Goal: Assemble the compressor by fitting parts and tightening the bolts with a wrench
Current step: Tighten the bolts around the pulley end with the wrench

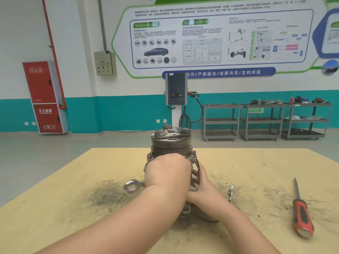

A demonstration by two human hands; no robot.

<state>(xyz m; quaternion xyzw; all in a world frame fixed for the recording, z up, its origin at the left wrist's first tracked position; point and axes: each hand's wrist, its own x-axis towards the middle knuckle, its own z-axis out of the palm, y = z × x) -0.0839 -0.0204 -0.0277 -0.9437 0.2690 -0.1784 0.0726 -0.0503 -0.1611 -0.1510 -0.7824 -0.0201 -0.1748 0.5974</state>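
From the head camera, we judge we are in the tightening step. The compressor (171,143) stands upright on the tan table (73,180), pulley end on top, near the middle of the far half of the board. Our left hand (167,173) is wrapped over the wrench (133,186), whose ring end pokes out to the left of the wrist while the working end is hidden behind the hand, against the compressor's body below the pulley grooves. The fingers are curled round the shaft, though blur keeps us from seeing each one. Our right hand (203,186) lies against the right side of the housing, thumb up along it and fingers bent behind it, holding it firm.

The next move, we think, calls for a swing of the wrench while the right hand keeps the body from turning. We cannot tell whether the head is seated on a bolt.

A loose small bolt-like part (230,192) lies just right of our right hand, and a red-handled screwdriver (300,213) lies well apart at the right.
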